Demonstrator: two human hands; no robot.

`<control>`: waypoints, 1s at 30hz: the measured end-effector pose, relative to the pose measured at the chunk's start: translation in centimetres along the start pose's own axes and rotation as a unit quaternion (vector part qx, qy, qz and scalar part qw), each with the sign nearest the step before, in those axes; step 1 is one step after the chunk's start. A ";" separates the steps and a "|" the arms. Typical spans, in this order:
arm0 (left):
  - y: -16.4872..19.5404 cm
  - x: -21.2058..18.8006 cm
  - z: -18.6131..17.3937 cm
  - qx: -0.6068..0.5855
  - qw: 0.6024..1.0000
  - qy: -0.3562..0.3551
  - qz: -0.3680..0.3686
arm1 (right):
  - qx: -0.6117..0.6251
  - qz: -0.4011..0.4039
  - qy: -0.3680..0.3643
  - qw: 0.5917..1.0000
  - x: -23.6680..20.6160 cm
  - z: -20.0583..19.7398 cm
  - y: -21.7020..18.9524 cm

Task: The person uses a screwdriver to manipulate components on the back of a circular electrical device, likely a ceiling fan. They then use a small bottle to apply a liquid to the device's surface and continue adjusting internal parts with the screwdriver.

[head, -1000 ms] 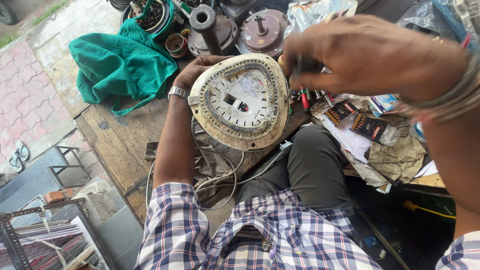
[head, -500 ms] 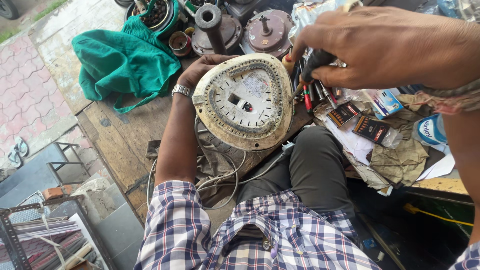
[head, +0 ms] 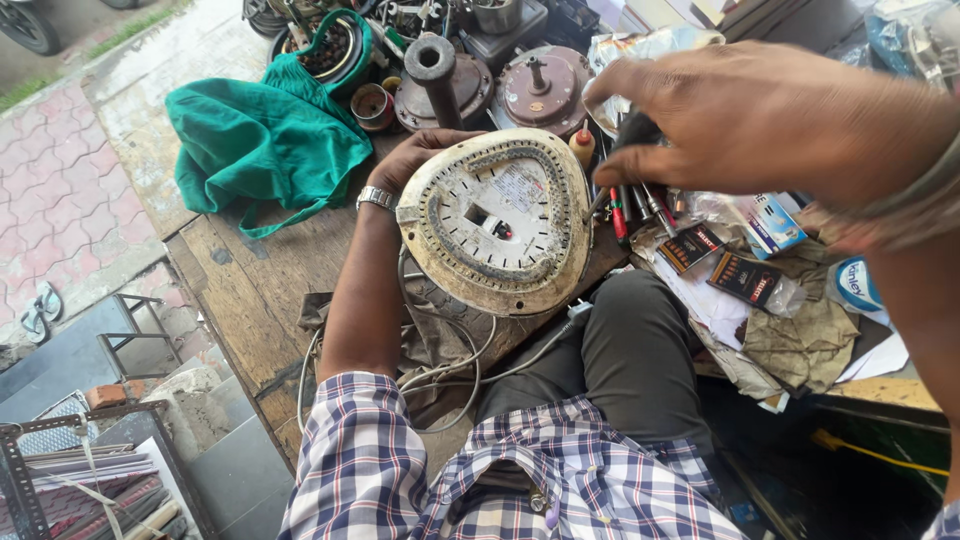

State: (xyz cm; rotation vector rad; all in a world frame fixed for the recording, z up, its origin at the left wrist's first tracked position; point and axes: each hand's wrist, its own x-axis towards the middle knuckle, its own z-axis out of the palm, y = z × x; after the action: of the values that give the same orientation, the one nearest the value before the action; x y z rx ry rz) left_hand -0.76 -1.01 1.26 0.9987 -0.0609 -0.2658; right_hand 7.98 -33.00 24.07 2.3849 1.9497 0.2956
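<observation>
My left hand [head: 418, 156], with a metal watch on its wrist, grips the far edge of a dirty white, rounded-triangular appliance plate [head: 500, 225] and holds it tilted up off the wooden bench [head: 250, 290]. The plate has a ring of slots and a paper label in the middle. My right hand [head: 770, 120] hovers to the plate's right, with thumb and fingers pinched on a black tool handle [head: 640, 130]. Under it, a bunch of screwdrivers [head: 640, 210] with red and dark handles stands upright.
A green cloth bag [head: 260, 140] lies at the bench's far left. Brown motor parts [head: 545, 90] and a black shaft [head: 432, 62] stand behind the plate. Small boxes [head: 745, 275], papers and rags lie at right. White wires [head: 450, 360] trail over my lap.
My right hand has shifted slightly right and its fingers have settled on the black handle. The plate has dropped a little in view, still held by the left hand.
</observation>
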 end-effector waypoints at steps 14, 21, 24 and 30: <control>-0.8 0.1 -0.5 0.048 0.998 0.042 0.029 | 0.011 0.166 -0.056 0.984 -1.3 1.9 -0.3; 0.8 -0.9 -1.3 0.244 0.966 0.086 0.002 | 0.181 0.052 0.119 0.975 -1.8 2.7 0.5; 2.9 -2.1 -1.1 0.372 0.924 0.085 -0.034 | 0.165 0.007 0.183 0.969 -2.0 3.2 0.3; 0.9 -4.3 2.9 0.608 0.714 0.323 0.127 | 0.212 0.071 0.196 0.955 -4.1 3.9 -1.2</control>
State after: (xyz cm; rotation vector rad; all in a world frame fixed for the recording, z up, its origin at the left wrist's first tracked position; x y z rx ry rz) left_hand -5.22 -1.85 3.89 2.3420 0.3150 0.4953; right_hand 6.72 -36.39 19.55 2.9378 2.1919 0.4230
